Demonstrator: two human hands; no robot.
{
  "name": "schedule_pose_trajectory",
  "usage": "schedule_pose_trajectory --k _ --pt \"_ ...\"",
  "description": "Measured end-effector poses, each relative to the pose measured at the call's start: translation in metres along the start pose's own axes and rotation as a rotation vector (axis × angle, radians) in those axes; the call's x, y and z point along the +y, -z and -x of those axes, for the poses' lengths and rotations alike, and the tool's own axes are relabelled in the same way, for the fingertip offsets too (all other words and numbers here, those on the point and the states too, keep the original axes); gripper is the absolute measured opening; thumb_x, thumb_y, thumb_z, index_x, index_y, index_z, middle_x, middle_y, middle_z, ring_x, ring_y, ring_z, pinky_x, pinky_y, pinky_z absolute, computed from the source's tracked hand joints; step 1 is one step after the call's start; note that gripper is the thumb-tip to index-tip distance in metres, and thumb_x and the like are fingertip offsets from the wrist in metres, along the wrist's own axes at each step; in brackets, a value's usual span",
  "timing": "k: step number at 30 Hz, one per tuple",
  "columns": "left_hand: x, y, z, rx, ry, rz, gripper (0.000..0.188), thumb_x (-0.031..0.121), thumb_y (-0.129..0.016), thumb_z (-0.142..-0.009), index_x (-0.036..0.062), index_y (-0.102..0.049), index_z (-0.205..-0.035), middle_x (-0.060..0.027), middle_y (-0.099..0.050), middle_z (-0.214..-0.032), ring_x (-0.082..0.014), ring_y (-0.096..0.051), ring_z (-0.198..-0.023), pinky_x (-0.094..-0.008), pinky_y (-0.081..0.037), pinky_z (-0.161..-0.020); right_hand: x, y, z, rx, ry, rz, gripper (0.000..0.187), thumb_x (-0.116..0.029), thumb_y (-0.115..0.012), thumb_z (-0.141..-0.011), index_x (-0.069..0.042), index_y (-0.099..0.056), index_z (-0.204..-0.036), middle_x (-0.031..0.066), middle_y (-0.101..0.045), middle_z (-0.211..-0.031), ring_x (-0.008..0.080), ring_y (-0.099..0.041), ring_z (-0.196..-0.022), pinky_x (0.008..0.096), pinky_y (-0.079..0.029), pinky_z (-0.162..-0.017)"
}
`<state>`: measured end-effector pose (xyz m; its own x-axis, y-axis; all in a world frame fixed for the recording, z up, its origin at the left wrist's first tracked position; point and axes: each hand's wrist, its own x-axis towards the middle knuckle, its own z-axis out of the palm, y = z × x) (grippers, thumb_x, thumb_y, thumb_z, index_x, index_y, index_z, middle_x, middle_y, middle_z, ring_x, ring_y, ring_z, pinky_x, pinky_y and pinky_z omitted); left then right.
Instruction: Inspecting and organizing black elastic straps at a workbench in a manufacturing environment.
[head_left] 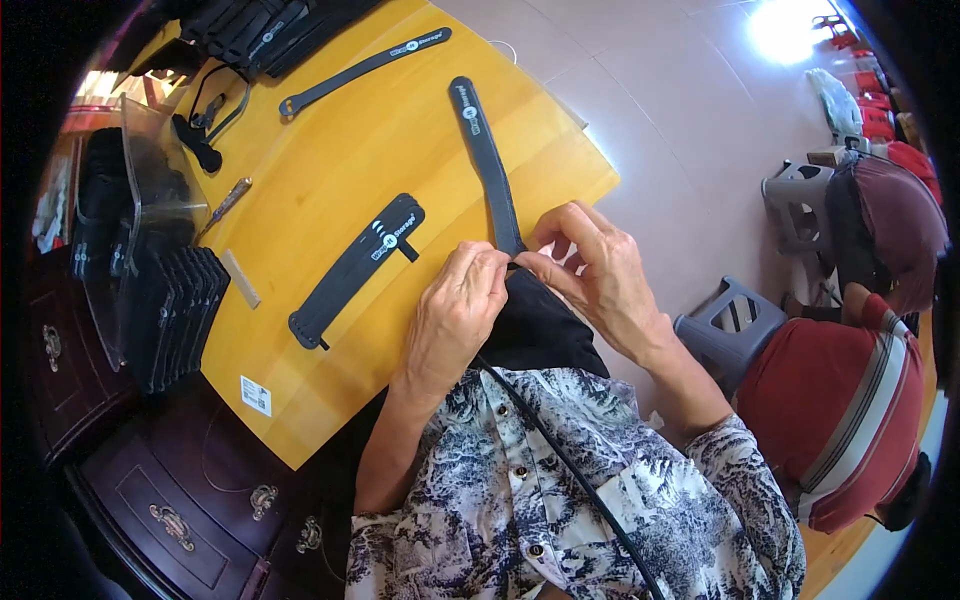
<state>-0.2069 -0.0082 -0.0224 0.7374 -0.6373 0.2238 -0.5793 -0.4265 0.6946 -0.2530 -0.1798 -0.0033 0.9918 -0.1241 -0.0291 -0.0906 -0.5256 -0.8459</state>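
Observation:
A long black strap point(487, 165) with white print lies with its rounded end over the yellow table, its near end up at my fingers. My left hand point(455, 305) is closed, fingertips pinching that near end. My right hand point(600, 280) pinches the same end from the other side, thumb and forefinger together; the small part between the fingertips is mostly hidden. To the left of my left hand lies a bundle of black straps point(358, 270) with a short tab sticking out. Farther off rests a single black strap point(365, 72) with a slotted end.
The yellow table point(440, 130) holds a screwdriver point(225, 205), a white label point(256, 395) and a black corded item point(197, 140). Stacked black straps point(170, 315) stand at left by a clear panel point(150, 160). Dark drawers point(170, 525) are below. Two people and grey stools point(730, 325) are at right.

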Motion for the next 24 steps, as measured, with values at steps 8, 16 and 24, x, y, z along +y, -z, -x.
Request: schedule_pose_trajectory --k 8,16,24 --pt "-0.013 -0.004 0.001 -0.019 -0.067 -0.06 0.017 -0.005 -0.062 -0.079 -0.0013 -0.053 -0.093 -0.0149 -0.056 -0.09 -0.0315 -0.06 -0.083 -0.0383 -0.05 -0.07 0.01 -0.01 -0.004 -0.152 0.231 0.157 0.012 -0.007 -0.063 -0.079 -0.001 -0.057 -0.088 0.0121 -0.054 -0.088 0.0313 -0.056 -0.087 0.0404 -0.048 -0.074" --pt "-0.016 -0.009 0.004 0.028 0.005 -0.006 0.014 -0.003 -0.062 -0.079 0.0003 -0.053 -0.088 -0.0115 -0.052 -0.089 -0.0291 -0.058 -0.081 -0.0371 -0.05 -0.069 -0.002 -0.008 -0.013 -0.25 0.084 0.191 0.009 -0.008 -0.062 -0.078 -0.001 -0.057 -0.081 0.0136 -0.055 -0.083 0.0333 -0.058 -0.083 0.0423 -0.048 -0.071" --pt "-0.018 -0.01 0.004 0.03 0.073 0.096 0.016 -0.004 -0.063 -0.078 0.0009 -0.052 -0.09 -0.0135 -0.052 -0.09 -0.0308 -0.058 -0.082 -0.0388 -0.049 -0.069 -0.008 -0.009 -0.024 -0.34 0.162 0.332 0.011 -0.007 -0.063 -0.077 0.003 -0.058 -0.078 0.0194 -0.059 -0.075 0.0369 -0.062 -0.074 0.0436 -0.05 -0.065"
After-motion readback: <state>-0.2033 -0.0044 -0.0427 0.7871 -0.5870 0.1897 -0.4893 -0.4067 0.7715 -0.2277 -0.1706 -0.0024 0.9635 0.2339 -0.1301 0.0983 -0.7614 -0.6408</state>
